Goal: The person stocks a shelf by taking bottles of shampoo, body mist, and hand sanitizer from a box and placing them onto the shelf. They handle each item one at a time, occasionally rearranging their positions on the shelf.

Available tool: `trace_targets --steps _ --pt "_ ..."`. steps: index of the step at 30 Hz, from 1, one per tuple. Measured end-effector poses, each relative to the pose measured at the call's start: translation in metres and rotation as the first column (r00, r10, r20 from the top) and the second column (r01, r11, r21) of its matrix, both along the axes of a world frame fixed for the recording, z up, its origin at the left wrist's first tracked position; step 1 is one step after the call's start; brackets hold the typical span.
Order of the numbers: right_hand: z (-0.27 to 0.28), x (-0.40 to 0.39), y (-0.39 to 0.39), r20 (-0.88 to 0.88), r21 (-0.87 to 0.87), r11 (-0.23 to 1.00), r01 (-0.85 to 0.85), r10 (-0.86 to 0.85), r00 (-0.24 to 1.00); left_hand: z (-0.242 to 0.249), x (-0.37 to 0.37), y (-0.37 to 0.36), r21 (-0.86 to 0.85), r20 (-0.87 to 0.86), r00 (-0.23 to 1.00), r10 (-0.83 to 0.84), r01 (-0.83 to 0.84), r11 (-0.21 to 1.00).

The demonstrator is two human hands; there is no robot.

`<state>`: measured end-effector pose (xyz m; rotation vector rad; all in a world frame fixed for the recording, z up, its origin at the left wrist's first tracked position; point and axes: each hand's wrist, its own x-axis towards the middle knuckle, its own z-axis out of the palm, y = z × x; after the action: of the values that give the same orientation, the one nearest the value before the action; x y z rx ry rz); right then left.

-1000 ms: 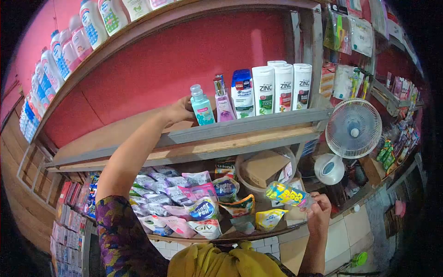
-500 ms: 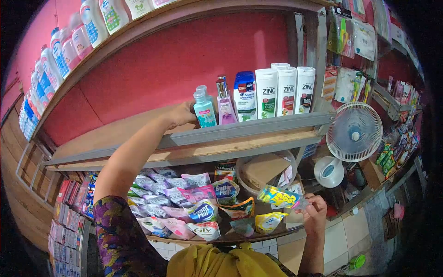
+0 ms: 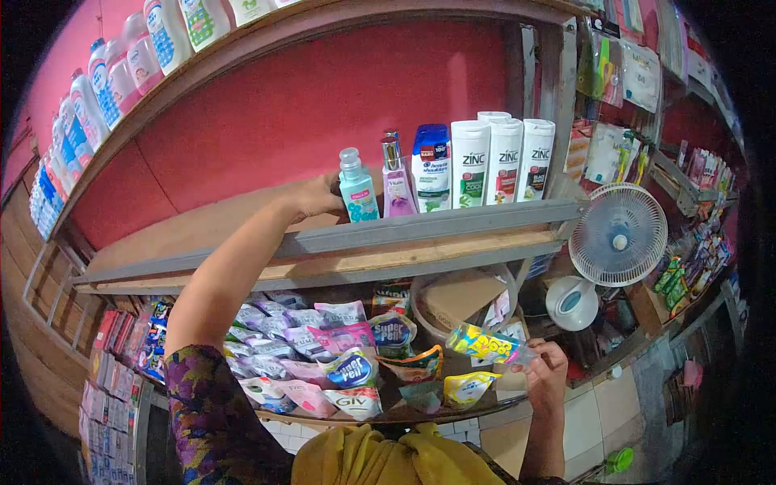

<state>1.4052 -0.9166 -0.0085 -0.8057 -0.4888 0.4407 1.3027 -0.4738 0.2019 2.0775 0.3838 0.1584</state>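
My left hand (image 3: 317,196) reaches up to the wooden shelf (image 3: 242,234) and grips a small teal bottle (image 3: 357,187) standing upright on it. Right of that bottle stand a purple pump bottle (image 3: 397,179), a blue shampoo bottle (image 3: 432,168) and three white ZINC bottles (image 3: 501,162). My right hand (image 3: 544,373) is down at waist height, closed on a colourful yellow and blue packet (image 3: 483,344) held lying sideways above the lower shelf.
The lower shelf holds several refill pouches (image 3: 323,356) and a round tub with a cardboard box (image 3: 457,301). A white table fan (image 3: 616,237) stands at the right. Bottles (image 3: 89,97) line the top shelf; hanging sachets (image 3: 622,73) fill the right side.
The teal bottle shifted slightly left and back along the shelf in my left hand. My right hand with the packet sank a little lower and leftward.
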Motion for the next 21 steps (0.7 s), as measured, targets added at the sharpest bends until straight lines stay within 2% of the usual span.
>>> trace_targets --steps 4,10,13,16,19,21 --pt "0.003 0.0 0.0 0.01 -0.011 1.0 -0.013 0.013 1.0 0.006 -0.003 -0.009 0.017 -0.011 0.998 0.06 -0.06 0.998" --pt "0.0 -0.001 -0.002 0.009 -0.024 1.0 -0.013 0.013 1.0 0.004 -0.001 -0.002 0.029 -0.03 0.999 0.01 -0.009 1.0" --pt "0.0 -0.002 -0.002 0.003 -0.029 1.0 -0.009 0.009 1.0 0.005 -0.003 -0.004 0.119 -0.038 0.999 -0.023 0.027 0.993" --pt "-0.003 -0.001 -0.002 -0.001 -0.022 0.999 -0.027 0.027 1.0 0.024 -0.015 -0.022 0.335 -0.171 0.981 -0.096 0.15 0.93" --pt "-0.006 -0.001 -0.004 -0.005 -0.021 0.999 -0.028 0.028 1.0 0.02 -0.017 -0.015 0.223 -0.171 0.978 -0.119 0.156 0.962" --pt "-0.007 -0.001 -0.005 -0.009 -0.028 0.999 -0.02 0.02 1.0 0.019 -0.015 -0.019 0.223 -0.194 0.979 -0.06 0.103 0.969"
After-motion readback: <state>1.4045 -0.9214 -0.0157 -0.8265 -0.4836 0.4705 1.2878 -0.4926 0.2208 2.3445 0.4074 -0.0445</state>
